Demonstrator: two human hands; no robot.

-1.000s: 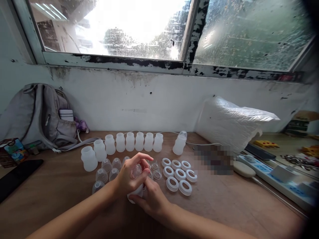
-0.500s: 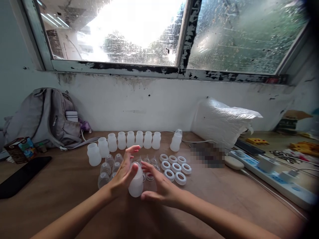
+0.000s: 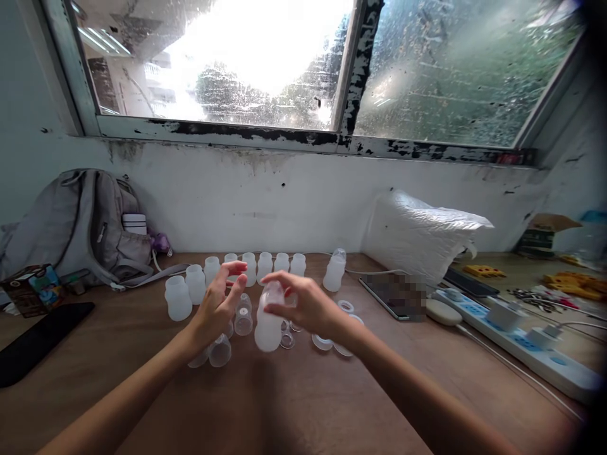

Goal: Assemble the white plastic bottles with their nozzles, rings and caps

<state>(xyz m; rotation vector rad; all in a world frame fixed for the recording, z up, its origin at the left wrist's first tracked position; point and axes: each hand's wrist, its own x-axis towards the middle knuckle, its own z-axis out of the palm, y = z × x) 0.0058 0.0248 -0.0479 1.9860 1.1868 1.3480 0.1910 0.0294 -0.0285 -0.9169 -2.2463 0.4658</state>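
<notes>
My right hand has its thumb and fingers around the top of a frosted baby bottle with a clear dome cap on it. The bottle is upright, a little in front of the other parts. To its left my left hand is apart from it, empty, with fingers spread and curved. Under and beside that hand stand several clear caps. White collar rings lie behind my right forearm, partly hidden. Small clear teats show just right of the bottle.
Several open frosted bottles stand in a row at the back. One capped bottle is right of them. A phone, a power strip and a foil bag are at right. A backpack and a black slab lie left.
My right hand has closed around the bottle's top, and the bottle has moved slightly right and away from me. My left hand has come off the bottle and moved left.
</notes>
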